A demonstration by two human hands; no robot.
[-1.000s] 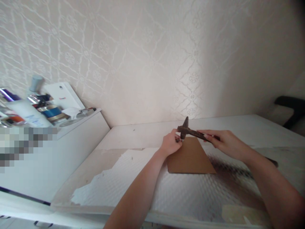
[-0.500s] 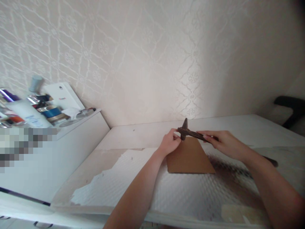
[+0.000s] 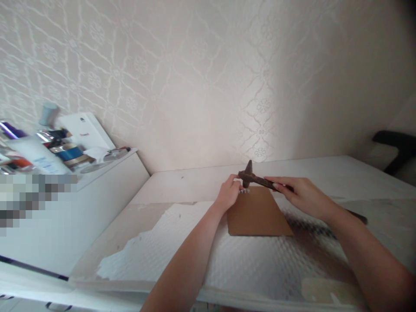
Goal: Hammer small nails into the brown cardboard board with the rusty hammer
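Observation:
My right hand (image 3: 297, 195) is closed round the wooden handle of a dark, rusty-looking hammer (image 3: 247, 175). The hammer's head hangs over the far left corner of a brown cardboard piece (image 3: 260, 216), right beside my left fingers. My left hand (image 3: 227, 194) is at that corner with its fingers curled together. What they pinch, if anything, is hidden behind the hammer head and too small to name. Along the far edge of the cardboard, a short row of small shiny metal pieces (image 3: 244, 190) sticks up, like nails or screws.
Under the cardboard lies a silvery, quilted-looking sheet (image 3: 156, 247) on a white worktop (image 3: 182, 184). A dark rod-like object (image 3: 359, 216) shows behind my right forearm. To the left, a white cabinet (image 3: 107, 208) bears tubes, tape rolls and a white box (image 3: 87, 132). A patterned wall stands behind.
The hammer and my right hand have shifted slightly left. My left fingers have drawn back a little to the left, and the row of small metal pieces now shows.

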